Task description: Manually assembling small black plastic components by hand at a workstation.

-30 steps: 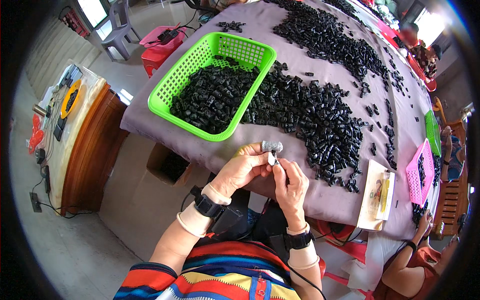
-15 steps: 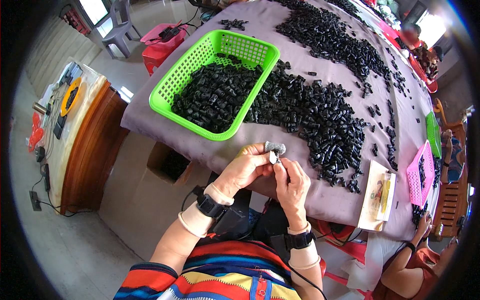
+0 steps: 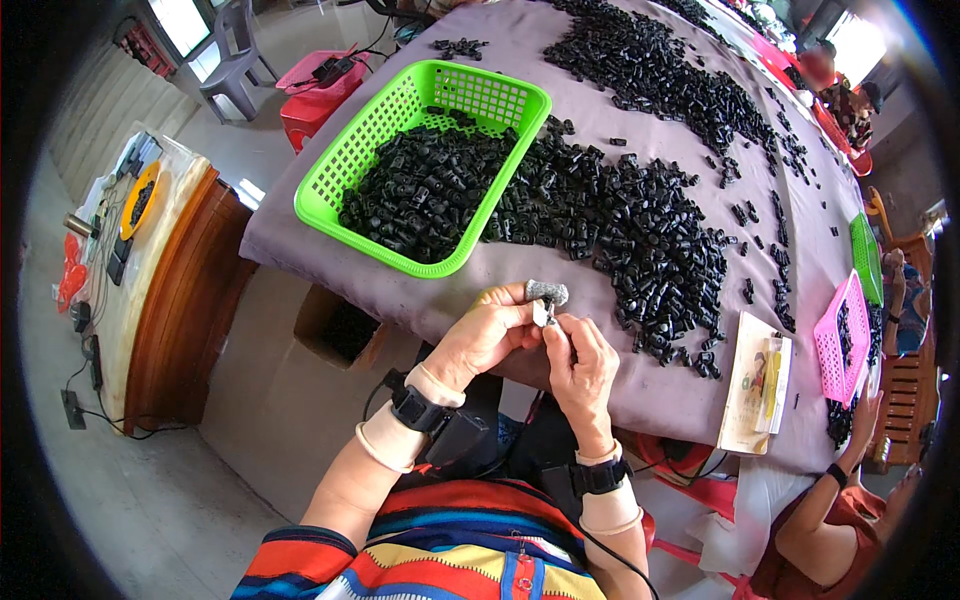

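Both hands meet at the table (image 3: 560, 395) edge: left hand (image 3: 487, 335) pinches a small grey part (image 3: 547, 293), right hand (image 3: 580, 355) pinches its lower end, steadying it close to the black pile (image 3: 640, 240).

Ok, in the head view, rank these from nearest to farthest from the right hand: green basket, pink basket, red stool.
From the right hand:
1. Green basket, up and to the left on the table.
2. Pink basket, at the table's right edge.
3. Red stool, on the floor beyond the green basket.

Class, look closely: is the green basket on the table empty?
No. The green basket holds a heap of small black parts.
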Tool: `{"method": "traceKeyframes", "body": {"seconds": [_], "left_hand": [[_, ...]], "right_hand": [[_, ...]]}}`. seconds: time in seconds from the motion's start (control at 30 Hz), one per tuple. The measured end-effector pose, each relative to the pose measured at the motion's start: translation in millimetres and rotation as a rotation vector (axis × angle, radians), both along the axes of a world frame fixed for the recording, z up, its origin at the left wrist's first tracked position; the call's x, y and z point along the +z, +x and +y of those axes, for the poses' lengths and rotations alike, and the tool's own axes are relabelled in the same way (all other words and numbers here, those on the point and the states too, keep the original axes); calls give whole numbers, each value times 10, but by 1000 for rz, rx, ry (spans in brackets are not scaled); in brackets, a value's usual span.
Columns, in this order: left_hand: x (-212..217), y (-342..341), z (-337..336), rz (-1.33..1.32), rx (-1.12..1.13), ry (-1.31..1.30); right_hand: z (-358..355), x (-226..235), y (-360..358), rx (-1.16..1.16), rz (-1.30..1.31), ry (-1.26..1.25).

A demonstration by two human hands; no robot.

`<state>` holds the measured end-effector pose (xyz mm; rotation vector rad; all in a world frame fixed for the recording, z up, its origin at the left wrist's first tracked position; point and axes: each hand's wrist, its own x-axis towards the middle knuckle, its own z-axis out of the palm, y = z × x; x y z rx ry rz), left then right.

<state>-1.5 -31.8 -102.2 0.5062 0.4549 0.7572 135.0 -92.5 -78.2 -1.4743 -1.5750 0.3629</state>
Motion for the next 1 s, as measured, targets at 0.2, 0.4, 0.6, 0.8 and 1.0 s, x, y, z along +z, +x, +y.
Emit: {"method": "traceKeyframes", "body": {"seconds": [0.2,0.4,0.6,0.8,1.0], "left_hand": [[34,2,-1,51,1,-5],[44,-2,9,36,-17,-20],[38,10,8,62,-19,4],[121,35,-52,156,23,85],[645,32,-140,550,137,386]], "right_hand": [[0,12,-8,0,6,3],[14,-12,-12,-16,-3,14],[34,-10,-40,-79,-54,30],[-33,-19,19,-63,166,20],[-91,-87,83,-128,366,-14]]}}
